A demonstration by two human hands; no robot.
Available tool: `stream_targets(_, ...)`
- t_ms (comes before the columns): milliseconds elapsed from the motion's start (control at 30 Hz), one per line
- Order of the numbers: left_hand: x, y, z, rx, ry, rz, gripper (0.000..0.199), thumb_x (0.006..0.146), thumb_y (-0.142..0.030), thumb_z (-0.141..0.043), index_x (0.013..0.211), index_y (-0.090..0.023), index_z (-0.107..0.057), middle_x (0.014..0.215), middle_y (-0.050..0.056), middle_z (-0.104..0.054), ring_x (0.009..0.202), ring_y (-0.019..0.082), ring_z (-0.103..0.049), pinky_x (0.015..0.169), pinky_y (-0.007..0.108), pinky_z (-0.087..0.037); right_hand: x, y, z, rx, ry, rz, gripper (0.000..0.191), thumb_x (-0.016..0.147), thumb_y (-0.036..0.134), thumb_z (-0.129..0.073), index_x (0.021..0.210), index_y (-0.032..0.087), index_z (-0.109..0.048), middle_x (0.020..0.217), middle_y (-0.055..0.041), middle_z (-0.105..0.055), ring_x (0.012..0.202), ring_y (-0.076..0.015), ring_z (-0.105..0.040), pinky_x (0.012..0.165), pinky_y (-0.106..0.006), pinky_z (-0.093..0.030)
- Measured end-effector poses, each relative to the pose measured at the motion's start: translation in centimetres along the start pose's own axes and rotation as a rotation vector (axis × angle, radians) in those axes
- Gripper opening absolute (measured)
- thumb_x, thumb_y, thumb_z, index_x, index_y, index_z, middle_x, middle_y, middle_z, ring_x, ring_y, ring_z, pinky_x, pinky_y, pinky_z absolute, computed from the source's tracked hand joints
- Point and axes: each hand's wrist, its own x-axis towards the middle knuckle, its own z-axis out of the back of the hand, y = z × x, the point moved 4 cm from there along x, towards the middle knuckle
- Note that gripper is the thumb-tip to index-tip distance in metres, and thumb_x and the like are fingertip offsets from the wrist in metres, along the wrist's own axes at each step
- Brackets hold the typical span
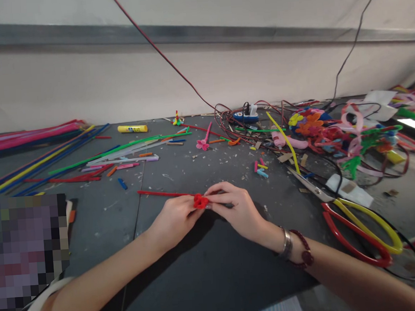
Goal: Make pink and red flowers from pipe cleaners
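Note:
Both my hands meet at the middle of the dark grey table. My left hand (174,219) and my right hand (237,208) pinch a small red flower of twisted chenille stem (201,201) between their fingers. A straight red chenille stem (160,193) runs from it to the left, passing behind my left hand's fingers. To the right of my right hand lie scissors with steel blades (311,185); their looped red and yellow handles (362,230) appear to belong to them.
Long chenille stems (44,157) lie in bundles at the left. Short cut pieces and scraps are scattered across the table. A yellow glue stick (132,128), tangled dark red wires (241,124) and a heap of colourful chenille flowers (337,134) stand at the back. A pixelated patch covers the lower left.

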Motion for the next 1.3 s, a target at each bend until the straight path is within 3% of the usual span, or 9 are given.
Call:
stream_targets(300,-0.2,-0.4,0.1,0.111,-0.011,-0.081,0.024,0.081,-0.032,-0.051,0.083,-0.016,-0.069,0.076,0.008,-0.069,0.070,0.019,-0.063,0.066,0.028,-0.047,-0.2,-0.2,-0.4,0.064,0.014,-0.010,0.016,0.078,0.014,-0.054,0.085,0.020,-0.067,0.085,-0.0030,-0.067,0.079,-0.0142,-0.062,0.073,-0.025,-0.048)
stream_targets(500,1.0,-1.0,2.3,-0.149,0.050,0.130,0.020,0.076,-0.032,-0.058,0.067,-0.016,-0.065,0.060,0.000,-0.065,0.054,0.012,-0.058,0.056,0.022,-0.044,-0.1,-1.2,-0.1,0.168,-0.025,-0.133,0.015,0.078,0.017,-0.054,0.086,0.019,-0.066,0.081,-0.0021,-0.068,0.074,-0.0142,-0.062,0.068,-0.024,-0.048)
stream_targets(667,1.8,-1.1,3.7,-0.500,0.031,0.372,0.025,0.076,-0.030,-0.059,0.098,-0.019,-0.062,0.078,0.001,-0.070,0.069,0.014,-0.065,0.063,0.020,-0.051,-0.1,-1.6,0.0,0.261,-0.025,-0.177,0.015,0.078,0.020,-0.054,0.087,0.019,-0.065,0.081,-0.0022,-0.067,0.073,-0.0137,-0.061,0.066,-0.024,-0.049)
stream_targets(767,1.9,-1.1,3.8,-0.587,0.027,0.447,0.025,0.076,-0.028,-0.060,0.099,-0.020,-0.064,0.083,0.001,-0.072,0.072,0.014,-0.066,0.066,0.020,-0.052,-0.1,-1.3,0.1,0.266,-0.033,-0.165,0.013,0.078,0.019,-0.054,0.086,0.019,-0.065,0.081,-0.0021,-0.067,0.074,-0.0137,-0.062,0.068,-0.025,-0.049)
stream_targets(1067,1.8,-0.9,3.5,-0.629,-0.036,0.480,0.014,0.071,-0.019,-0.065,0.084,-0.019,-0.071,0.079,0.000,-0.073,0.073,0.015,-0.068,0.068,0.019,-0.053,0.1,-1.1,0.0,0.357,-0.031,-0.214,0.015,0.076,0.021,-0.059,0.087,0.019,-0.068,0.082,-0.0021,-0.070,0.077,-0.0148,-0.064,0.071,-0.026,-0.051)
stream_targets(1300,1.3,-0.5,3.1,-0.622,-0.171,0.478,0.010,0.068,-0.019,-0.068,0.077,-0.019,-0.071,0.074,0.000,-0.073,0.069,0.015,-0.068,0.065,0.019,-0.054,0.2,-0.9,0.0,0.367,0.027,-0.277,0.018,0.074,0.024,-0.061,0.088,0.021,-0.071,0.082,-0.0015,-0.072,0.076,-0.0172,-0.065,0.071,-0.029,-0.052)
